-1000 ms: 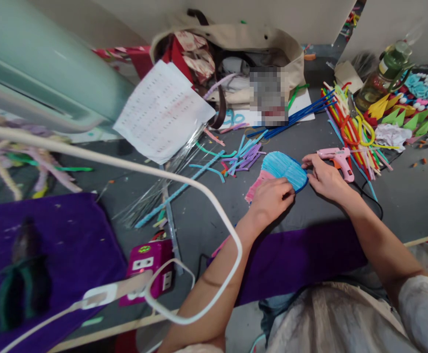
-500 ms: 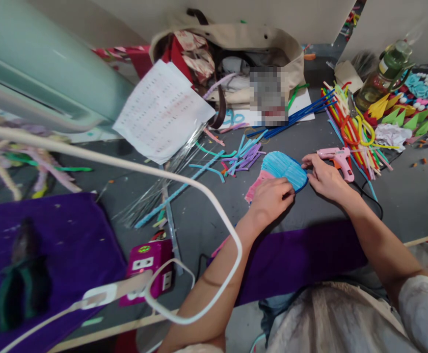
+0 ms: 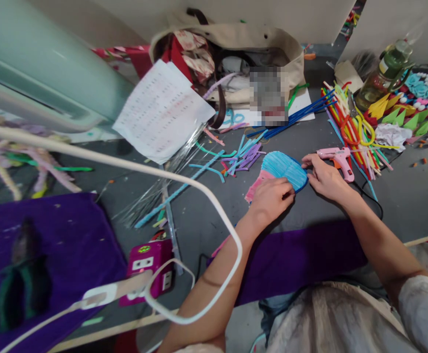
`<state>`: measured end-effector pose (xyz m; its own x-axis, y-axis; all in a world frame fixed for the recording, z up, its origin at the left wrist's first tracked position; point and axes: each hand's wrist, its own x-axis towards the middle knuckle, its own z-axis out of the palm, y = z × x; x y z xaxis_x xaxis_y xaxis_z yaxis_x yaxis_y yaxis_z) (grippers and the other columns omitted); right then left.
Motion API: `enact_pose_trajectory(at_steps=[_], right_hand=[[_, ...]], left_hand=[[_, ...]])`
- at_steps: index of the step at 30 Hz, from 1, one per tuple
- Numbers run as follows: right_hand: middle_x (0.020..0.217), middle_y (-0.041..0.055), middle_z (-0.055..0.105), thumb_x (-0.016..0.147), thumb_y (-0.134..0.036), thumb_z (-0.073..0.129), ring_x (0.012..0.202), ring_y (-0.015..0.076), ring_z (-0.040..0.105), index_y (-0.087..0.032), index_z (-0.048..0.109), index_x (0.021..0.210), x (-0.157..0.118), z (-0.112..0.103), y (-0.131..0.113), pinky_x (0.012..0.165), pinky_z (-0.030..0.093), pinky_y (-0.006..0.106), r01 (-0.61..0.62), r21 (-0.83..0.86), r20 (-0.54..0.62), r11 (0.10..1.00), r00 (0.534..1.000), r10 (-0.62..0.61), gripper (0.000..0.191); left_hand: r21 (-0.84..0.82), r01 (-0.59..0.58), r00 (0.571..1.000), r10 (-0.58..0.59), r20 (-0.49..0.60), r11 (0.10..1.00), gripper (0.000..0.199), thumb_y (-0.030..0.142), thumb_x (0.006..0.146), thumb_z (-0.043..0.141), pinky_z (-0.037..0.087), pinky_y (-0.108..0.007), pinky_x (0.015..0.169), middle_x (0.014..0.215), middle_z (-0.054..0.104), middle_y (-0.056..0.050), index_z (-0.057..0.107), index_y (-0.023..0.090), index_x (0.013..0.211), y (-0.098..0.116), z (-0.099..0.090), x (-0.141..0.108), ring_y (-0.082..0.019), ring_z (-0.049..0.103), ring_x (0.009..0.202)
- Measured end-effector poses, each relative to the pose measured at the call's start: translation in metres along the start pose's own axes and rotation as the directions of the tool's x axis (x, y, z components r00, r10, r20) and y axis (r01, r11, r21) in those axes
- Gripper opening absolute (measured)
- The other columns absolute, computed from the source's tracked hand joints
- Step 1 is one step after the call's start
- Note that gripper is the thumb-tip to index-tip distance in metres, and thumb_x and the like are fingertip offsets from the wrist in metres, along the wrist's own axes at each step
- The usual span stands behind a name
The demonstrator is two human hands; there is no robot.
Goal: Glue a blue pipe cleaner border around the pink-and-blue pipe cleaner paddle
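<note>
A flat craft piece (image 3: 282,167), light blue on one part and pink on the other, lies on the table with a dark blue edging along its rim. It looks made of pipe cleaners laid side by side. My left hand (image 3: 273,198) bears down on its pink and near side, fingers curled over it and partly hiding it. At the right rim, the bent fingers of my right hand (image 3: 322,176) pinch the dark blue edging. Just behind the right hand lies a pink glue gun (image 3: 341,159), not held.
Cut purple and blue pipe cleaners (image 3: 241,159) and a coloured bundle (image 3: 354,130) lie behind. A white cable (image 3: 184,179) loops across the left foreground near a magenta power socket (image 3: 149,264). Pliers (image 3: 24,279) rest on purple cloth (image 3: 74,220); a bottle (image 3: 383,73) stands far right.
</note>
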<state>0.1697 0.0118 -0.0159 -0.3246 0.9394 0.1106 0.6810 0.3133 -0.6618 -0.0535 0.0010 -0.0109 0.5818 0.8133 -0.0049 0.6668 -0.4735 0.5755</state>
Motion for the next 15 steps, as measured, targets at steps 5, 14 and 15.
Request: enact_pose_trajectory(at_steps=[5,14,15], right_hand=[[0.121,0.0114,0.074,0.084,-0.01,0.054,0.09,0.0224,0.071,-0.022,0.053,0.126,0.0,-0.0011,-0.0012,0.08,0.053,0.036,-0.004,-0.002,0.009,1.0,1.0,0.004,0.044],[0.12,0.0114,0.073,0.085,-0.01,0.053,0.09,0.022,0.07,-0.021,0.053,0.127,-0.0006,-0.0003,-0.0004,0.081,0.053,0.036,0.013,0.001,-0.002,1.0,1.0,-0.013,0.044],[0.12,0.0116,0.073,0.084,-0.01,0.053,0.09,0.022,0.07,-0.021,0.053,0.127,-0.0008,-0.0002,-0.0004,0.081,0.053,0.036,0.023,-0.004,-0.008,1.0,1.0,-0.023,0.044]], left_hand=[[0.003,-0.004,1.0,0.004,0.005,1.0,0.015,0.018,0.09,0.06,0.044,-0.033,0.075,0.083,0.07,-0.003,0.072,0.021,0.08,0.0004,-0.0002,0.0002,-0.02,0.065,0.084],[0.026,0.001,1.0,-0.002,0.014,1.0,0.015,0.018,0.091,0.061,0.043,-0.032,0.074,0.084,0.071,-0.003,0.071,0.02,0.08,0.0011,-0.0004,0.0004,-0.02,0.066,0.085],[0.025,0.001,1.0,-0.001,0.014,1.0,0.015,0.018,0.091,0.061,0.043,-0.032,0.074,0.084,0.071,-0.003,0.072,0.02,0.08,0.0011,-0.0004,0.0004,-0.02,0.066,0.085]])
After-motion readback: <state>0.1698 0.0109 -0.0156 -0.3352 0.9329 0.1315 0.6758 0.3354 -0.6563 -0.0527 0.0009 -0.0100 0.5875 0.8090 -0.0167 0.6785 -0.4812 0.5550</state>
